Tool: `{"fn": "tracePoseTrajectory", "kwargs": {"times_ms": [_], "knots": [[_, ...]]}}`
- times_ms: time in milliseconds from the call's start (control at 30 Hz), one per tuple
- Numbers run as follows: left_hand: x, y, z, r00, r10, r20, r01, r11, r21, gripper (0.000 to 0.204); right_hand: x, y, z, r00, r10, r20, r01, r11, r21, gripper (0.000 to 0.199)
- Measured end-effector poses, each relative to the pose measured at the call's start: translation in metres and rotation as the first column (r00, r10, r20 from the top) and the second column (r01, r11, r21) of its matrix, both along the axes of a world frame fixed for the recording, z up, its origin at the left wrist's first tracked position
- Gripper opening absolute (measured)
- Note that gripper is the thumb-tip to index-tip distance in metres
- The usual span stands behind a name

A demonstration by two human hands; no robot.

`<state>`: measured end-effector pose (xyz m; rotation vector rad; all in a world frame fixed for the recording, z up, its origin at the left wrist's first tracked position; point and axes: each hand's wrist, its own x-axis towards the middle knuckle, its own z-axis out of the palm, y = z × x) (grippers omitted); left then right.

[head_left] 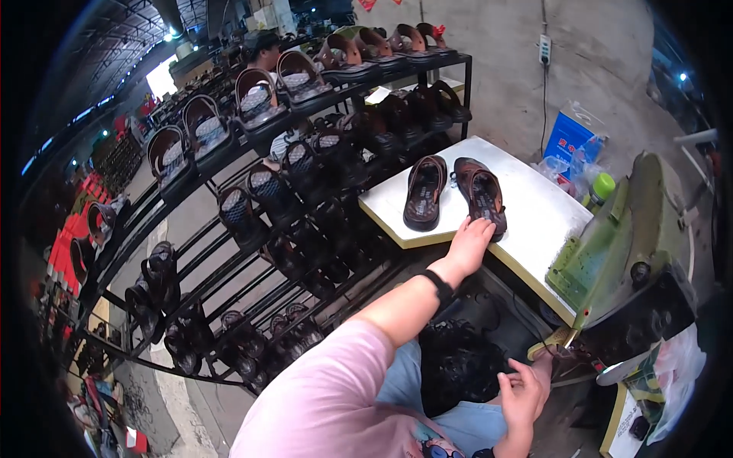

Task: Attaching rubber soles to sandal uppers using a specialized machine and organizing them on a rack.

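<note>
Two dark brown sandals rest on a white worktop with a yellowish edge. The left sandal stands by itself. At the heel of the right sandal, my left hand has its fingers closed over the rim; a black band is on that wrist. My right hand is held above my lap, fingers loosely bent and apart, with nothing visible in them. Below the worktop, a heap of shiny black strips or scraps lies between my knees.
A long black rack curves along the left, with sandals on several tiers. Right of the worktop stands a green machine, with a green-capped bottle and a blue package behind. A clear plastic bag hangs at the lower right.
</note>
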<state>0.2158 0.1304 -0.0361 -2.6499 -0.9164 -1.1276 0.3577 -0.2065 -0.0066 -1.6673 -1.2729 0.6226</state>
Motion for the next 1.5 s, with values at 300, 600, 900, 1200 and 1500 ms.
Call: {"fn": "tracePoseTrajectory", "kwargs": {"times_ms": [300, 600, 900, 1200, 1500], "knots": [[-0.015, -0.16, 0.105, 0.626, -0.711, 0.32, 0.747, 0.665, 0.014, 0.031, -0.014, 0.005, 0.0, 0.934, -0.18, 0.308, 0.072, 0.941, 0.332, 0.092], [-0.005, -0.237, 0.08, 0.599, -0.515, 0.614, 0.705, -0.025, -0.709, 0.035, 0.036, -0.029, 0.041, 0.989, 0.101, 0.106, -0.122, 0.967, 0.222, 0.095], [0.057, -0.293, 0.073, 0.512, 0.013, 0.859, 0.834, -0.248, -0.493, 0.04, -0.001, -0.114, 0.007, 0.859, 0.512, -0.006, -0.51, 0.858, 0.059, 0.055], [0.04, -0.29, 0.053, 0.351, 0.405, 0.844, 0.936, -0.171, -0.307, 0.044, 0.038, -0.109, -0.038, 0.282, 0.288, -0.915, 0.575, 0.713, 0.402, 0.058], [-0.031, -0.202, -0.008, 0.249, 0.419, 0.873, 0.968, -0.141, -0.209, 0.068, 0.0, -0.05, -0.03, 0.247, 0.319, -0.915, 0.441, 0.804, 0.399, 0.06]]}}
